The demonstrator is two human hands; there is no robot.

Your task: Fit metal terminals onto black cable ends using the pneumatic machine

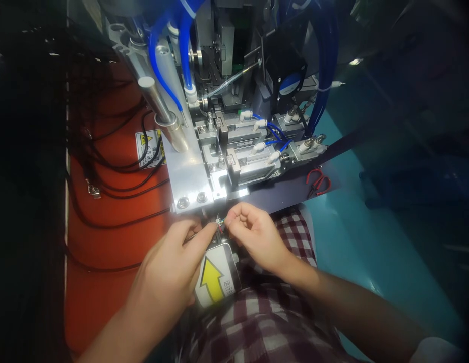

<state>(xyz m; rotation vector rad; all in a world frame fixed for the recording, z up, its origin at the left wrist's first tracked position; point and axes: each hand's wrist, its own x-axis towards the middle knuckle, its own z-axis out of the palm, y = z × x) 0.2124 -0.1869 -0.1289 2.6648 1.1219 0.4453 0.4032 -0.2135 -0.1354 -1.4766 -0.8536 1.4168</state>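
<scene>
My left hand (177, 262) is closed, thumb and forefinger pinched on a small cable end with thin coloured wires (220, 223). From the right, my right hand (253, 232) meets it, thumb and fingertips pinched on the same fine wires. The wires look white, green and red; their tips are too small to make out. Just below the fingertips is a white label with a yellow arrow (213, 280), partly covered by my left hand. A metal plate with two bolts (191, 194) lies just beyond my hands.
Ahead stands a machine with metal slide blocks (247, 164) and blue air tubes (325, 65). Black cables (117, 191) and a metal connector (93, 189) lie on the orange surface (102, 302) at left. Red-handled pliers (318, 184) rest at right, near the dark shelf's edge.
</scene>
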